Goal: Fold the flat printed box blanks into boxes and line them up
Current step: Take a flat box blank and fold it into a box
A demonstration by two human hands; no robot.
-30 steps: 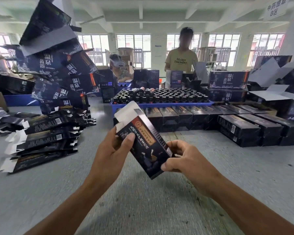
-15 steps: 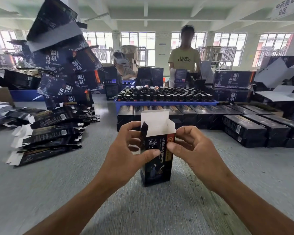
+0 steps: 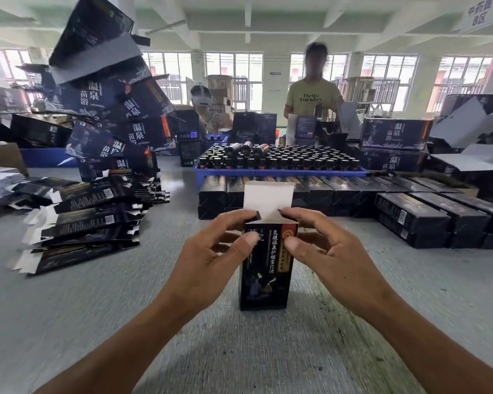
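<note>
A dark printed box (image 3: 265, 274) stands upright on the grey table (image 3: 97, 308) in front of me, its white top flap raised. My left hand (image 3: 211, 251) grips its upper left side, thumb on the front face and fingers over the top edge. My right hand (image 3: 328, 251) grips the upper right side the same way. A pile of flat printed blanks (image 3: 80, 220) lies on the table at the left. Folded boxes (image 3: 410, 217) lie in rows behind and to the right.
A blue tray (image 3: 279, 173) full of small dark bottles sits behind the rows. Large dark cartons (image 3: 108, 109) are stacked high at the left, more at the right (image 3: 396, 135). A person in a yellow shirt (image 3: 313, 98) stands across the table; another sits beside them.
The box went from tilted and half flat in my hands to squared up and standing on the table. Both hands moved to its top edge by the raised flap.
</note>
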